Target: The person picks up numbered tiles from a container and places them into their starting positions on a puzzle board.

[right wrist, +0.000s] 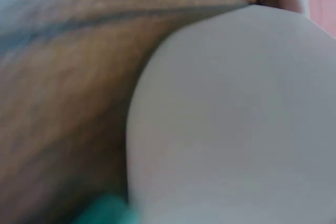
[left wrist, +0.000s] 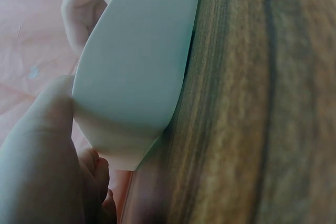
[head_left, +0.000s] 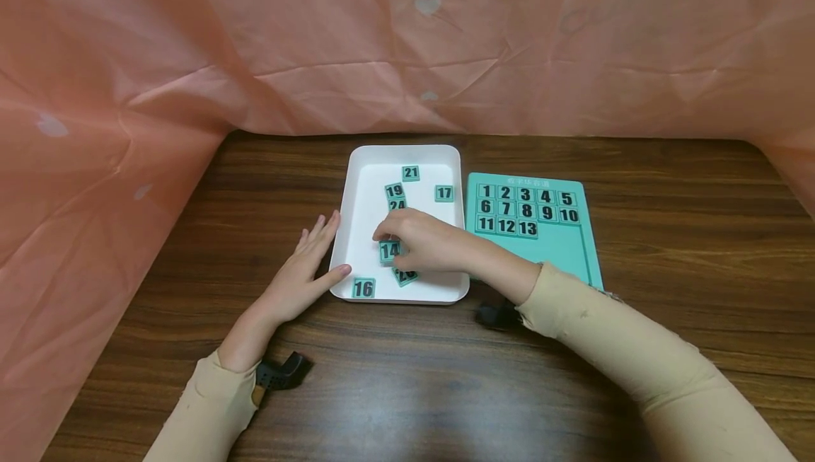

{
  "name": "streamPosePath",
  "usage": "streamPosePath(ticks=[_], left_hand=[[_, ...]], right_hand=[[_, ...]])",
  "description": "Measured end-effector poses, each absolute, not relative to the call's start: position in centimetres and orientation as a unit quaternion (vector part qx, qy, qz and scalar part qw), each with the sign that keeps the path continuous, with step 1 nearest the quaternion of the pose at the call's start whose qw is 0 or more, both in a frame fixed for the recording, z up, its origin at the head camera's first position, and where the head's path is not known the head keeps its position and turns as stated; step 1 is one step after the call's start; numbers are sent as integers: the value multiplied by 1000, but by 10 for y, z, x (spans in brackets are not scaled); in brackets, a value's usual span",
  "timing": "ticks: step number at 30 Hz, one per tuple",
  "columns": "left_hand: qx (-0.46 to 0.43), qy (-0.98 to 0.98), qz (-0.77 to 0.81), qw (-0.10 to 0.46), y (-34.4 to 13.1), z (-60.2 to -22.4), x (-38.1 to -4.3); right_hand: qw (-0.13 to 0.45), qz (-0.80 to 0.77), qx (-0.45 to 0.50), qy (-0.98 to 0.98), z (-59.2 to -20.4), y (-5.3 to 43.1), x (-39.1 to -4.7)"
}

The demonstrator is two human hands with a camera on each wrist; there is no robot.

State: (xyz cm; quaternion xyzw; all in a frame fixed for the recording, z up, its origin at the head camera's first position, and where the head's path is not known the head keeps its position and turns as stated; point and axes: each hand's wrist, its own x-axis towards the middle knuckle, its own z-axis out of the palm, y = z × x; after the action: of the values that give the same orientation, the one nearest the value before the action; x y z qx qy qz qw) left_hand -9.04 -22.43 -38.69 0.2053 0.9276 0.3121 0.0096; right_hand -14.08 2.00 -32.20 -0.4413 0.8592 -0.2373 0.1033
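Observation:
Over the white tray (head_left: 366, 182), my right hand (head_left: 423, 239) pinches the square green tile marked 14 (head_left: 388, 252) between thumb and fingers. Another tile (head_left: 405, 278) lies just below that hand, its number partly covered. The tile marked 24 (head_left: 397, 204) shows above the knuckles, beside the tile marked 19 (head_left: 394, 191). My left hand (head_left: 302, 271) rests against the tray's left side with fingers straight, its thumb over the rim by the tile marked 16 (head_left: 363, 288). In the left wrist view, that thumb (left wrist: 50, 114) touches the tray's white wall (left wrist: 136, 61).
Right of the tray lies a green board (head_left: 560, 250) with tiles 1 to 13 set in rows. Tiles marked 21 (head_left: 410, 173) and 17 (head_left: 443, 194) lie in the tray's far part. A pink curtain (head_left: 407, 44) hangs behind the wooden table (head_left: 382, 377).

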Motion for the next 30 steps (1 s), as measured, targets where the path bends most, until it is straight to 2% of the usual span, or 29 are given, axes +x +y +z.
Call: streamPosePath(ticks=[10,15,19,30], left_hand=[[203,928,312,8,-225,-387,-90],[200,929,312,10,-225,-387,-89],[200,928,313,12,-227,-387,-89],[204,928,311,5,-228,-386,-88]], right_hand=[[88,-264,-391,877,-304,72,-142],[52,-255,-363,895,-298,109,-143],[28,-256,-326,910,-298,139,-142],[11,-241,-267,933,-305,199,-136]])
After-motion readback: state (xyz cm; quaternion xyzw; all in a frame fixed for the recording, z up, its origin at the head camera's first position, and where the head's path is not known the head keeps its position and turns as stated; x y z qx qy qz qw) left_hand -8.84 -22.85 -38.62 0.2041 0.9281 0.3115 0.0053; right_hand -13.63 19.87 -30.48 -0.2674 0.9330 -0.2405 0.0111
